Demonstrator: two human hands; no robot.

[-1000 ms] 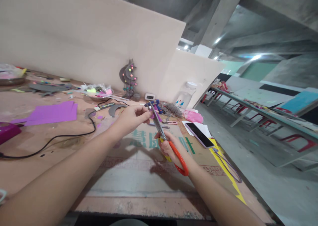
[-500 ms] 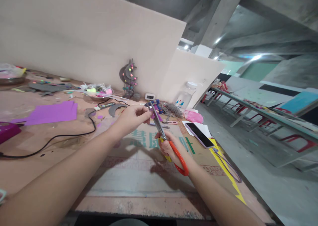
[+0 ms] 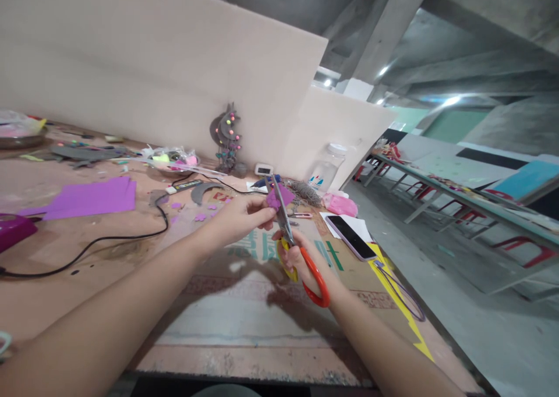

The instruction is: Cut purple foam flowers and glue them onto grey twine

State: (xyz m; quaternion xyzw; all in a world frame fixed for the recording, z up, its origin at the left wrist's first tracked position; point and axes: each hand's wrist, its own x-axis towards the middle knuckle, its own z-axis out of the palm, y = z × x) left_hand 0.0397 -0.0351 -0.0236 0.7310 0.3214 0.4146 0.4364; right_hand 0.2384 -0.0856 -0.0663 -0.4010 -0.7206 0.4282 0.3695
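Note:
Between the thumb and fingers of my left hand point(image 3: 248, 216) is a small piece of purple felt point(image 3: 285, 195), raised above the table. My right hand point(image 3: 301, 257) is closed round the handles of a pair of scissors point(image 3: 315, 277), one handle red and the other yellow. The blades point up and away from me and cross the felt close to my left fingertips. Whether the blades are fully closed is hard to see. Small purple flower-shaped cutouts point(image 3: 200, 217) lie on the table left of my left hand.
Purple sheets point(image 3: 94, 198) and a black cable point(image 3: 126, 236) lie at left. A grey moon-shaped ornament point(image 3: 227, 135) stands by the back board. A clear jar point(image 3: 325, 167), pink pouch point(image 3: 340, 205) and phone point(image 3: 351, 237) are at right, near the table edge.
My left hand has shifted slightly right and down, and the purple felt now shows between the blades and fingers. The flower cutouts behind it have come into view. The scissors have turned slightly more upright.

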